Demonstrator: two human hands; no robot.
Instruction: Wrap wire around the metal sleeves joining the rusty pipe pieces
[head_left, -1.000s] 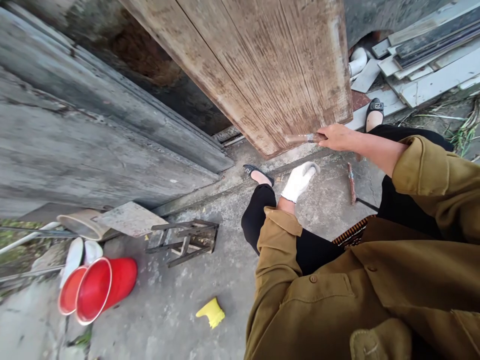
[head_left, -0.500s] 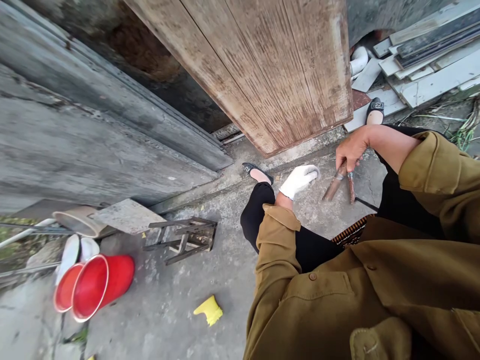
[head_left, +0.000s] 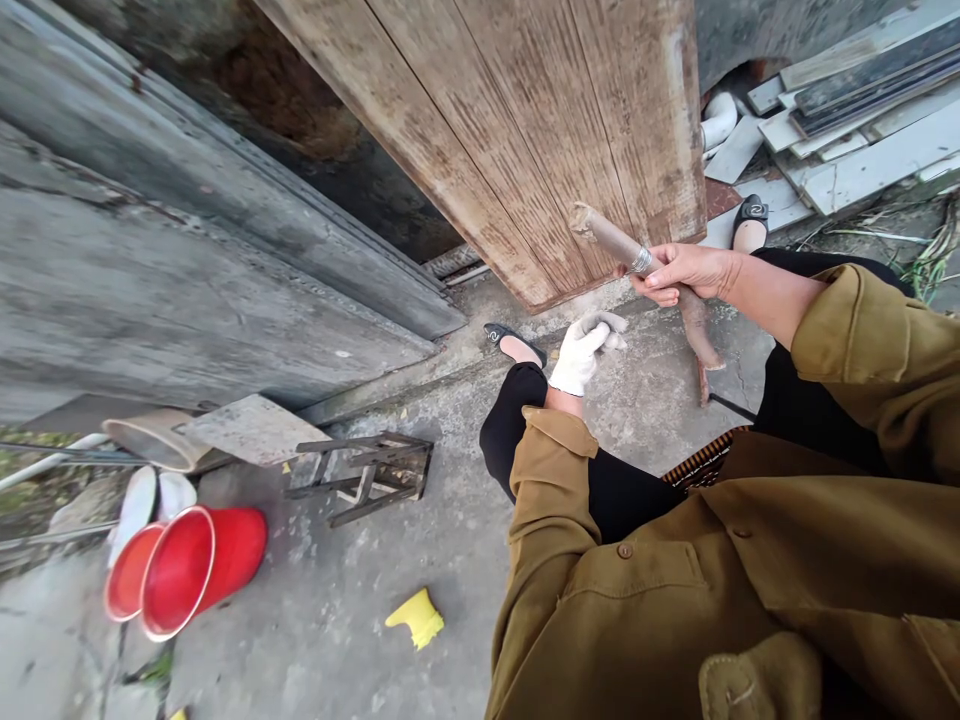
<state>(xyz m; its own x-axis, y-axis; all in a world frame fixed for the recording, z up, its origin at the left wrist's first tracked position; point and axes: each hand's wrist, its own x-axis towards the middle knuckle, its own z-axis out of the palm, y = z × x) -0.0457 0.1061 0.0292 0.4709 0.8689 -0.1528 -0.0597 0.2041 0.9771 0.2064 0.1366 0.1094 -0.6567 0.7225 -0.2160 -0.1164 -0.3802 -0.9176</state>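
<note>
My right hand (head_left: 679, 272) is bare and closed round a thick brown wooden stick (head_left: 609, 234). Silvery wire is wound round the stick beside my fingers. Its pale, rough end points up and left over the planks, while a bent brown piece shows below my palm; whether it is one piece with the stick, I cannot tell. My left hand (head_left: 585, 350), in a white glove with greyish fingertips, hovers above the concrete by my knee, fingers loosely extended and holding nothing. A tool with a reddish-brown handle (head_left: 703, 385) and a thin dark rod lies below my right hand.
A large wooden plank panel (head_left: 540, 150) stands ahead. Stacked boards (head_left: 862, 130) lie at the upper right, near a white pipe elbow (head_left: 720, 120). To the left are a small wooden stool (head_left: 371, 478), red buckets (head_left: 236, 555) and a yellow scrap (head_left: 418, 618).
My right hand has lifted and swung the stick from pointing down to pointing up and left. The dark-rod tool now lies apart from that hand. My gloved left hand has turned slightly.
</note>
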